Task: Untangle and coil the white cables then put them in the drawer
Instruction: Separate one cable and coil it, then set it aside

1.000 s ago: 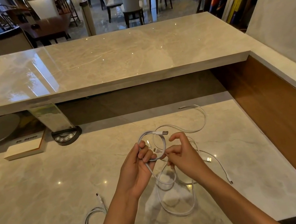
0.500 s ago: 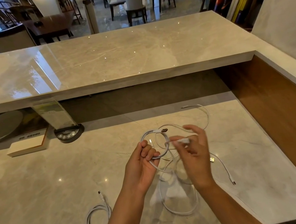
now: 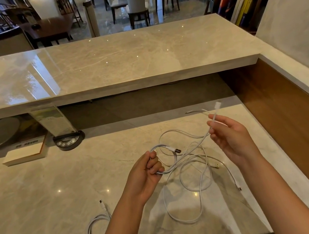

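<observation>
Two stages of the job show on the worktop (image 3: 41,194): at the left a coiled cable (image 3: 97,225) lies finished by the near edge, while the tangle (image 3: 191,181) sprawls loose in the middle. The left hand (image 3: 148,172) curls its fingers round a small loop started near a USB plug (image 3: 176,150). The right hand (image 3: 226,136), raised and well apart from it, pinches a strand just below its white plug (image 3: 217,105), the other fingers relaxed. Untangling looks to be the step in hand; next, that freed end probably needs drawing clear of the crossings before winding goes on. No drawer is in view.
</observation>
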Available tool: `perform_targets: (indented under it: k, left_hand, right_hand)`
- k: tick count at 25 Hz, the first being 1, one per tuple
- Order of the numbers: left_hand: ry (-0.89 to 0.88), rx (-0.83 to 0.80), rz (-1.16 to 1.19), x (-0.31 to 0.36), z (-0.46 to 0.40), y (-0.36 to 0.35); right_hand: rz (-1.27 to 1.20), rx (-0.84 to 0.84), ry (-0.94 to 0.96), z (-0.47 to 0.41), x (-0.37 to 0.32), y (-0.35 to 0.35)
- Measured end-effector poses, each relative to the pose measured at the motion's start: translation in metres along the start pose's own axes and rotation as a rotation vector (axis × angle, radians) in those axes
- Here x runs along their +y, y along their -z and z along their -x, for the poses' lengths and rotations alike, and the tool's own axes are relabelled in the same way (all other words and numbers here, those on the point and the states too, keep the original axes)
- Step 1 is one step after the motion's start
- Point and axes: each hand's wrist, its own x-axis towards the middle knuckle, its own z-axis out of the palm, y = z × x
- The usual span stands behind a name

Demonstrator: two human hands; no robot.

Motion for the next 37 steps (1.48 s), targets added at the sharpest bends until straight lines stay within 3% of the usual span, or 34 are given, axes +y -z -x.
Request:
perform_targets:
  k: [5,9,12,19,23,32,35,37]
  left_hand:
    - [-0.014,-0.071,-0.195,0.004,0.007,-0.007]
    - [0.078,-0.166,-0.471,0.014,0.012,-0.018]
    - [0.147,-0.177,-0.594,0.017,0.01,-0.025]
    - [0.07,-0.014,-0.187,0.003,0.009,-0.028]
    - [-0.036,-0.026,-0.035,-0.013,0.009,-0.031]
    - [0.042,0.022,0.14,-0.015,0.006,-0.029]
    - [-0.006,0.098,0.206,-0.014,0.002,-0.022]
    - [-0.037,0.126,0.226,-0.013,0.0,-0.021]
  right_hand:
    - [0.537,-0.106,0.076,-0.003,0.0,-0.017]
    - [0.901,-0.537,0.027,0.004,-0.006,-0.028]
    - [0.933,-0.764,-0.021,0.012,-0.006,-0.032]
    - [0.472,-0.473,-0.146,0.009,0.018,-0.029]
    - [0.41,-0.461,-0.134,0.013,0.023,-0.03]
    - [0.293,-0.533,-0.234,0.009,0.019,-0.014]
    - [0.36,-0.39,-0.166,0.005,0.017,-0.009]
    - [0.215,-0.26,-0.138,0.004,0.017,-0.007]
